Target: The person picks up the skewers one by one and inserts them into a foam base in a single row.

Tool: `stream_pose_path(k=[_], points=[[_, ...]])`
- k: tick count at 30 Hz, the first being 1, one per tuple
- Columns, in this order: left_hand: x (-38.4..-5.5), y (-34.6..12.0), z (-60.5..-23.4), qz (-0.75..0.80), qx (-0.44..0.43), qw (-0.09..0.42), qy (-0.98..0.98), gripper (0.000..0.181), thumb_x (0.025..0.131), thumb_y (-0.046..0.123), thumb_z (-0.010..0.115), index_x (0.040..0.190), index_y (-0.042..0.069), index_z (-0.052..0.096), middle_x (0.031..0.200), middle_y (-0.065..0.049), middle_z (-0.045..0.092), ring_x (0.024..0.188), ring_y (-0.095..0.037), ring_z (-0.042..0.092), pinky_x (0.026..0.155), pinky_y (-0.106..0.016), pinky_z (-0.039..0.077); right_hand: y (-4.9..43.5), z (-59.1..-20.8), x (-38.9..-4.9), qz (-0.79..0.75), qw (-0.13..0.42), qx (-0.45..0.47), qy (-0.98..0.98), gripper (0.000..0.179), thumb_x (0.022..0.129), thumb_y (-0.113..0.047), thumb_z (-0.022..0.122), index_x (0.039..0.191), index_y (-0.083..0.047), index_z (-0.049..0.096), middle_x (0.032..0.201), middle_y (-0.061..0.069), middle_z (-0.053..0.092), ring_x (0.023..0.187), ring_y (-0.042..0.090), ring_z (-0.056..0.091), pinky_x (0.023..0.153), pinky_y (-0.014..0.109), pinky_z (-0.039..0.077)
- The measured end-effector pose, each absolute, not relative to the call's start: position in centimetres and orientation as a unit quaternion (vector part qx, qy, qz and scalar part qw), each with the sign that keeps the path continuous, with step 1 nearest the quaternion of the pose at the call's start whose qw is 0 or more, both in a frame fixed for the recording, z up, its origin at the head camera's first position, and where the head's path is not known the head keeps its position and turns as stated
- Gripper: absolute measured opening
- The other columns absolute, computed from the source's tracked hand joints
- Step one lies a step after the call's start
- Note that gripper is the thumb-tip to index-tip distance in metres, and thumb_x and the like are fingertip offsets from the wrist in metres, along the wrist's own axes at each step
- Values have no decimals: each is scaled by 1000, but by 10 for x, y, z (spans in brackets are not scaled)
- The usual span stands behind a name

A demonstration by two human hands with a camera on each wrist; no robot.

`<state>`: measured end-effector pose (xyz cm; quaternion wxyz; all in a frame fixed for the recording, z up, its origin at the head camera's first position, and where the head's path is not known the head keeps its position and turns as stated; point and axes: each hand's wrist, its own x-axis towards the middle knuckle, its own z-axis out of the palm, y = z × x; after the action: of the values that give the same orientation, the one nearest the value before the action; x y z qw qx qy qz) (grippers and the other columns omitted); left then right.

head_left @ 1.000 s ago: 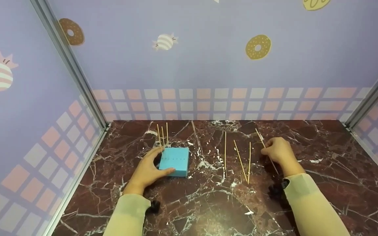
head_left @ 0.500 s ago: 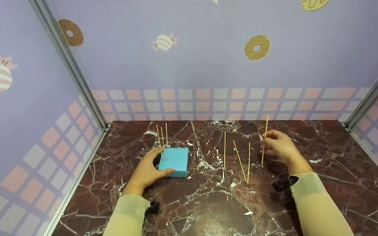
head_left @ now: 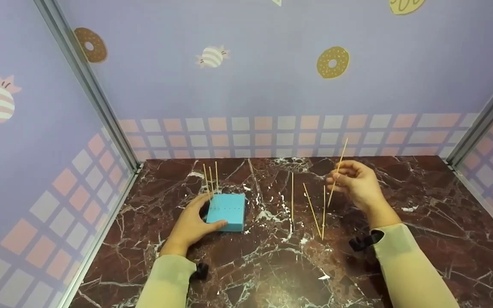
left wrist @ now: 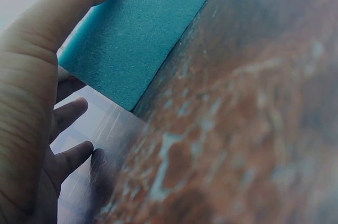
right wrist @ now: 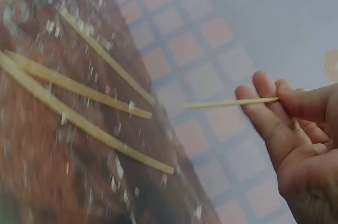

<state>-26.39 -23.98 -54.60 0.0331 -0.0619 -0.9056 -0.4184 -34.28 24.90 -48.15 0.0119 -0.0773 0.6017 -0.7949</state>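
Observation:
A light blue foam block [head_left: 229, 216] with a row of small holes across its top sits on the table at centre left. Three thin wooden sticks [head_left: 210, 182] stand upright in its left part. My left hand [head_left: 193, 220] grips the block from the left, thumb along its near side; the left wrist view shows the thumb on the block [left wrist: 132, 34]. Over the table to the right, my right hand [head_left: 360, 184] pinches one thin wooden stick [head_left: 343, 150] between thumb and fingers, tilted and raised. The same stick [right wrist: 227, 103] shows in the right wrist view.
Three more wooden sticks lie between the hands: a left one [head_left: 292, 196], a slanted middle one [head_left: 312, 209] and a right one [head_left: 324, 214]. White flecks are scattered on the dark red marbled table [head_left: 268, 265]. A patterned wall [head_left: 263, 85] rises behind it.
My right hand has lifted the stick off the table, turned it more upright and moved slightly left and away. My left hand and the block stay in place.

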Motion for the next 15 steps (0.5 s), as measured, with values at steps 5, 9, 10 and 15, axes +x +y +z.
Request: stream_pose_path(k=[5,9,10,15], points=[[-264,-240,-547,-419,-62,36,-905,111,82,61,98,172,17,50,184,-16,39,172,-47,32,138,-74,30,232,-470,-338,-793,1,-104,601,30,100,22,68,119,-1,65,98,6,78,83,21,84,85,48,74],[-264,-240,-546,-419,-64,40,-905,111,81,61,99,171,17,51,183,-15,40,172,-46,33,139,-73,29,212,-462,-334,-769,-2,-121,627,34,98,21,70,116,-8,69,100,8,79,84,21,84,85,46,74],[-263,-240,-546,-420,-64,40,-905,111,81,60,100,171,17,51,183,-15,40,172,-46,33,139,-72,29,207,-460,-333,-766,-2,-125,630,34,97,21,70,115,-8,69,100,9,79,84,21,84,85,46,74],[-262,-239,-543,-418,-62,38,-905,112,80,61,100,171,18,51,183,-12,41,173,-44,33,139,-71,29,179,-453,-332,-758,-23,-136,637,32,93,22,73,115,-2,69,101,9,77,88,23,81,86,52,73]])
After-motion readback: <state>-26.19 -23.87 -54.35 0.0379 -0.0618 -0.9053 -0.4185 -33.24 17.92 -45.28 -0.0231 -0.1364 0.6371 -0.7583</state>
